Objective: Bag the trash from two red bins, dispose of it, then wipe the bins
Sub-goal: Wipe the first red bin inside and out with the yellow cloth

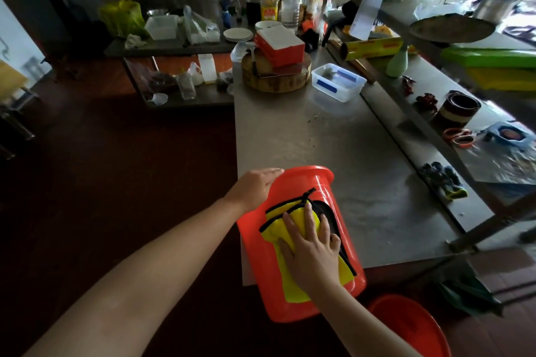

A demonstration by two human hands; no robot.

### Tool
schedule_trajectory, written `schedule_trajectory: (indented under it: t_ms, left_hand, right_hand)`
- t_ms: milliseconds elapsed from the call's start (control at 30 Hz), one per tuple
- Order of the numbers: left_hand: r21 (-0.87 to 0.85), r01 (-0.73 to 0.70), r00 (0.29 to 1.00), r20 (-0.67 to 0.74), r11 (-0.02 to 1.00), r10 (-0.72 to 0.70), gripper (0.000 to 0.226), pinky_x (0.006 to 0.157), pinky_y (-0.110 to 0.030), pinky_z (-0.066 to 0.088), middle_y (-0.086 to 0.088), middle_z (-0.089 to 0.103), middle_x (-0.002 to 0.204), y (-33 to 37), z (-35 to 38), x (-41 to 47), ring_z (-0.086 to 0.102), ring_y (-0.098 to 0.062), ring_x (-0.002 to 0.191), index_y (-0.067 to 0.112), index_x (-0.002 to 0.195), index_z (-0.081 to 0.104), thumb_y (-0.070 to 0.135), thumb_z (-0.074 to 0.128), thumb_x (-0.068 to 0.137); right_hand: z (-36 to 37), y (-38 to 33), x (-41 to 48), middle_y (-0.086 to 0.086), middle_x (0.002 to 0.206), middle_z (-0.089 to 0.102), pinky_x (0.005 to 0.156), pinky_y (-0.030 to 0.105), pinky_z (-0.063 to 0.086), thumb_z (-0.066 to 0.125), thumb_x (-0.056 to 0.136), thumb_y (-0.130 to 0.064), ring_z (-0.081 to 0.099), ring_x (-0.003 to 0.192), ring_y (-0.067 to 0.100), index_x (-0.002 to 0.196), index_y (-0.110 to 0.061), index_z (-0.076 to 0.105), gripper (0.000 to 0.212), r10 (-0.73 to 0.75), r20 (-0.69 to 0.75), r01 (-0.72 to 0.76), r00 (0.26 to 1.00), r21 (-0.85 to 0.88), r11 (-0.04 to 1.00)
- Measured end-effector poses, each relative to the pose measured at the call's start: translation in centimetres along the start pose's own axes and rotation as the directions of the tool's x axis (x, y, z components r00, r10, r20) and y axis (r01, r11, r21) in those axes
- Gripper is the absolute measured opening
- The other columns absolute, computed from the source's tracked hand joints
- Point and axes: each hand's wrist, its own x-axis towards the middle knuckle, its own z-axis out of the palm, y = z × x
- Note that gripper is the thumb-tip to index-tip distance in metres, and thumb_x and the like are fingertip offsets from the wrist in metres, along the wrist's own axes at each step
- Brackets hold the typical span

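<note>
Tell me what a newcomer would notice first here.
A bright red plastic bin lies on its side at the steel table's near corner; the right hand presses a yellow, black-edged cloth on it, the left hand rests on its far end. A second red bin sits lower right.

Bin [307, 182] was glossy smooth red plastic; cloth [272, 229] on it looked soft, matt yellow fabric. Table [319, 148] was dull brushed metal. Chopping block [261, 82] was rough, worn wood.
</note>
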Motion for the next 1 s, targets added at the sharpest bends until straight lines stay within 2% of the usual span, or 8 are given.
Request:
schedule_trajectory:
  t_ms: [100,300,500,600,700,800,900,1000]
  left_hand:
    - [-0.005,0.053,0.998,-0.017,0.999,-0.053,0.038,0.110,-0.015,0.037,-0.006,0.063,0.135,-0.2,-0.2,-0.2,0.058,-0.014,0.127,0.009,0.135,0.063,-0.001,0.054,0.098]
    - [-0.028,0.145,0.988,0.058,0.989,-0.143,0.035,0.090,0.003,0.033,-0.002,0.066,0.130,-1.6,-2.3,-0.6,0.061,-0.006,0.116,0.022,0.132,0.067,0.011,0.061,0.099]
    - [-0.040,0.157,0.986,0.058,0.987,-0.155,0.033,0.095,-0.004,0.040,-0.002,0.069,0.128,-2.8,-2.5,-1.0,0.063,-0.008,0.119,0.022,0.130,0.068,0.015,0.064,0.098]
    - [-0.042,0.165,0.985,0.051,0.985,-0.163,0.034,0.101,-0.016,0.045,-0.004,0.069,0.127,-3.2,-2.4,-1.4,0.063,-0.012,0.120,0.021,0.129,0.069,0.011,0.063,0.098]
    - [-0.054,0.188,0.982,0.038,0.981,-0.186,0.034,0.099,-0.012,0.044,-0.002,0.069,0.127,-3.6,-2.4,-2.0,0.063,-0.011,0.118,0.022,0.128,0.069,0.009,0.062,0.097]
    - [-0.071,0.222,0.975,0.037,0.973,-0.220,0.033,0.097,-0.006,0.042,0.001,0.069,0.127,-3.9,-2.3,-2.7,0.064,-0.007,0.116,0.024,0.129,0.068,0.012,0.061,0.099]
    - [-0.097,0.259,0.966,0.035,0.961,-0.256,0.033,0.097,-0.007,0.043,0.001,0.069,0.127,-4.0,-2.3,-3.1,0.065,-0.005,0.113,0.024,0.130,0.067,0.012,0.060,0.100]
    - [-0.082,0.254,0.967,0.000,0.964,-0.255,0.032,0.092,0.003,0.036,0.001,0.069,0.127,-4.0,-2.1,-3.4,0.061,-0.001,0.114,0.021,0.129,0.068,0.010,0.060,0.100]
  right_hand:
    - [0.1,-0.5,0.7,-0.004,0.168,-0.020,0.116,0.060,0.020,0.021,0.096,-0.074,-0.001,0.154,0.040,0.155,-0.054,0.009,0.063,-0.007,-0.011,0.006,1.000,-0.005,1.000]
    - [-0.2,-2.4,4.4,0.001,0.169,-0.012,0.114,0.063,0.023,0.028,0.098,-0.071,0.005,0.153,0.043,0.154,-0.051,0.017,0.060,-0.113,-0.021,0.111,0.993,-0.050,0.993]
    - [-0.1,-1.9,5.9,-0.004,0.170,-0.008,0.115,0.062,0.023,0.023,0.095,-0.075,0.005,0.155,0.038,0.153,-0.055,0.014,0.062,-0.159,-0.014,0.158,0.987,-0.035,0.987]
    - [-0.8,0.6,6.7,-0.008,0.170,0.000,0.112,0.058,0.028,0.020,0.091,-0.080,0.013,0.154,0.032,0.152,-0.058,0.015,0.065,-0.071,-0.027,0.072,0.997,0.071,0.995]
    - [-1.0,3.1,8.1,-0.013,0.169,0.006,0.110,0.055,0.033,0.027,0.092,-0.076,0.022,0.151,0.025,0.150,-0.061,0.017,0.061,0.027,0.015,-0.029,1.000,0.237,0.971]
    - [-0.3,6.3,9.1,-0.010,0.164,0.029,0.114,0.045,0.036,0.050,0.100,-0.052,0.037,0.145,0.022,0.150,-0.049,0.038,0.051,0.167,0.055,-0.170,0.984,0.544,0.822]
    - [0.2,8.8,8.8,0.002,0.145,0.057,0.112,0.038,0.039,0.051,0.104,-0.041,0.053,0.131,0.021,0.147,-0.033,0.049,0.044,0.256,0.200,-0.315,0.946,0.752,0.578]
    - [0.0,8.7,8.4,0.004,0.143,0.059,0.110,0.039,0.040,0.049,0.104,-0.041,0.055,0.128,0.022,0.148,-0.034,0.048,0.045,0.270,0.237,-0.352,0.933,0.755,0.554]
